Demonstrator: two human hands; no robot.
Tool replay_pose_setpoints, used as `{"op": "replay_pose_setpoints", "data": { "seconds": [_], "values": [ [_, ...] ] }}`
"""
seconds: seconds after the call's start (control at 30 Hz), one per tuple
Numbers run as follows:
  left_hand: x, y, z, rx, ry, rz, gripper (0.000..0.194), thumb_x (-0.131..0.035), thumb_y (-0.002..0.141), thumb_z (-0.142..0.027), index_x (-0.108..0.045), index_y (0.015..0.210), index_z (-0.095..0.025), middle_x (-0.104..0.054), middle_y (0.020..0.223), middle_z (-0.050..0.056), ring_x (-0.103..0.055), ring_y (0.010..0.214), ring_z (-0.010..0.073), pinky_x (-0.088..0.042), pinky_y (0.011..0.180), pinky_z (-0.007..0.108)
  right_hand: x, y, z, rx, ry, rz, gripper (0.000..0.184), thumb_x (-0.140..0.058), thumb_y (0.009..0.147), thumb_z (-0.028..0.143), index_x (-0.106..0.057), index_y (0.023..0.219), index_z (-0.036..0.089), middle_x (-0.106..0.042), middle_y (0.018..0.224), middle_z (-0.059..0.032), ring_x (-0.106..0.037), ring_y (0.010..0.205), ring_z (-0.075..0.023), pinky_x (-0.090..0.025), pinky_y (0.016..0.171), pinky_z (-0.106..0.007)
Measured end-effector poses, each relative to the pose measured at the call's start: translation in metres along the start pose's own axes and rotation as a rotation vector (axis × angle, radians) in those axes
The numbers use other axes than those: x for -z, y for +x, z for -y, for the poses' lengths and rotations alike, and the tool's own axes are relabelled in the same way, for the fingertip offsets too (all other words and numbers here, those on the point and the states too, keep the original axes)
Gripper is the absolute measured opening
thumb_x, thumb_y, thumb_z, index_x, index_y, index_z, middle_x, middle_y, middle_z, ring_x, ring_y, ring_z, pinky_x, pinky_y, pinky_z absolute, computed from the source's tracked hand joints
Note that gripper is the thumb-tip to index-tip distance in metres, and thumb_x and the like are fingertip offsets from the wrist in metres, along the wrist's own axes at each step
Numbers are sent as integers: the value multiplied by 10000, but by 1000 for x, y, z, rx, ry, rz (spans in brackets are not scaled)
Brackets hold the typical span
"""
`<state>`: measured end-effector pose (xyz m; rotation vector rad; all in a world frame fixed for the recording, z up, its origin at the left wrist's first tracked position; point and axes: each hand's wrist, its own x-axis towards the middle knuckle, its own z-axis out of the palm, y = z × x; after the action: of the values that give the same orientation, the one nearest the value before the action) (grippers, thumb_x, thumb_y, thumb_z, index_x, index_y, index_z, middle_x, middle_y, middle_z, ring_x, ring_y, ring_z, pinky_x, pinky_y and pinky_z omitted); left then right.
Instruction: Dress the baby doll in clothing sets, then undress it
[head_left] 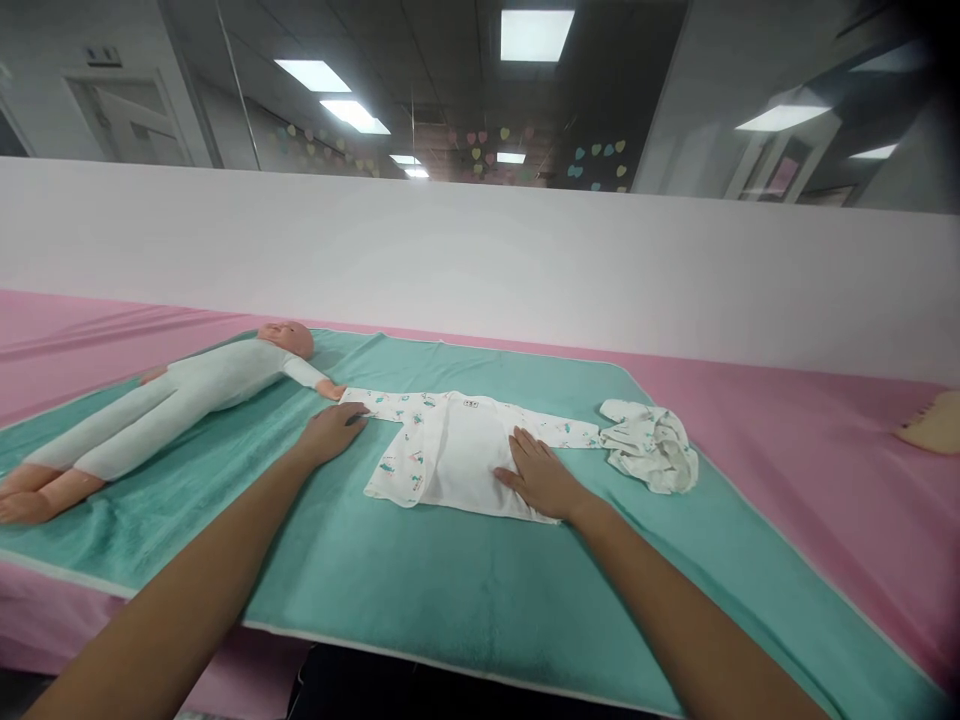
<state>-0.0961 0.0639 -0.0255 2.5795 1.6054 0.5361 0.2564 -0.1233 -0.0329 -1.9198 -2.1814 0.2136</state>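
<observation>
A white baby shirt [469, 455] with small printed figures lies opened out on a green towel [450, 580], its sleeves stretched to both sides. My right hand [544, 477] rests flat on the plain white inner part of the shirt, fingers extended. At the left sleeve's cuff is my left hand [331, 433], its fingertips touching the fabric and its thumb a little apart; part of the fingers is hard to make out. A bald baby doll [217, 385] in a pale bodysuit lies on its back to the left, one hand close to that cuff.
A crumpled white printed garment [651, 447] lies by the right sleeve's end. Pink cloth [810, 450] covers the table around the towel. A low white wall [465, 260] with dark glass above stands behind. A beige object [934, 425] is cut off at the right edge.
</observation>
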Motion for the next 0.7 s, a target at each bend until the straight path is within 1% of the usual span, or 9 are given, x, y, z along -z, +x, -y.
{"op": "replay_pose_setpoints", "data": {
  "seconds": [0.1,0.2,0.23,0.33,0.37,0.43,0.5,0.57,0.7],
  "values": [
    [2,-3,-10,-27,66,-66,354,-364,864,-349,-588,1114,-237,-571,1236,17,-467,1170,246,-346,984,380,2,1,2,-1,6,0,810,-143,851,671,-220,1422,101,-92,1505,-114,-46,1392,-235,-92,1128,-411],
    [7,-9,-41,-160,118,-204,343,-322,890,-289,-607,1061,-204,-601,1167,52,-466,1147,250,-273,1027,419,6,4,6,26,27,-64,742,-209,872,630,-285,1402,116,-154,1499,-95,-85,1389,-221,-91,1134,-399],
    [9,-12,-55,-232,104,-206,348,-307,899,-283,-608,1051,-198,-608,1141,57,-486,1110,238,-286,1016,404,8,6,8,36,41,-118,703,-227,882,604,-304,1395,128,-170,1497,-79,-102,1387,-210,-100,1136,-387],
    [11,-24,-98,-487,64,-119,381,-260,930,-307,-601,1064,-205,-613,1085,72,-515,1039,219,-354,920,361,14,15,14,18,109,-286,598,-237,909,530,-333,1382,176,-206,1492,-31,-154,1375,-182,-163,1128,-354],
    [10,-28,-110,-560,69,-74,383,-260,933,-320,-603,1063,-211,-621,1036,75,-529,1002,218,-370,874,352,16,21,16,-6,124,-299,592,-238,909,525,-337,1379,178,-225,1486,-35,-174,1369,-187,-183,1120,-355],
    [9,-35,-124,-644,67,17,375,-275,934,-355,-604,1062,-229,-628,941,66,-556,914,206,-385,777,324,17,35,18,-43,122,-238,621,-260,898,541,-341,1373,150,-296,1455,-79,-250,1341,-214,-228,1096,-367],
    [8,-39,-129,-634,30,69,364,-298,930,-395,-590,1084,-242,-627,903,50,-568,852,189,-381,703,294,13,54,16,-50,77,-132,646,-291,886,552,-348,1361,118,-366,1411,-125,-326,1301,-237,-270,1063,-371],
    [7,-40,-127,-571,-14,64,362,-312,926,-422,-572,1104,-245,-629,893,41,-570,831,181,-372,666,280,4,72,13,-58,1,-86,623,-296,894,526,-360,1347,101,-365,1407,-144,-316,1306,-247,-257,1060,-376],
    [5,-35,-124,-392,-48,23,368,-338,906,-472,-578,1056,-237,-636,793,31,-570,779,188,-348,620,285,-11,91,8,-77,-118,-132,564,-247,922,470,-379,1327,101,-280,1453,-139,-208,1354,-252,-173,1087,-402]
  ]
}}
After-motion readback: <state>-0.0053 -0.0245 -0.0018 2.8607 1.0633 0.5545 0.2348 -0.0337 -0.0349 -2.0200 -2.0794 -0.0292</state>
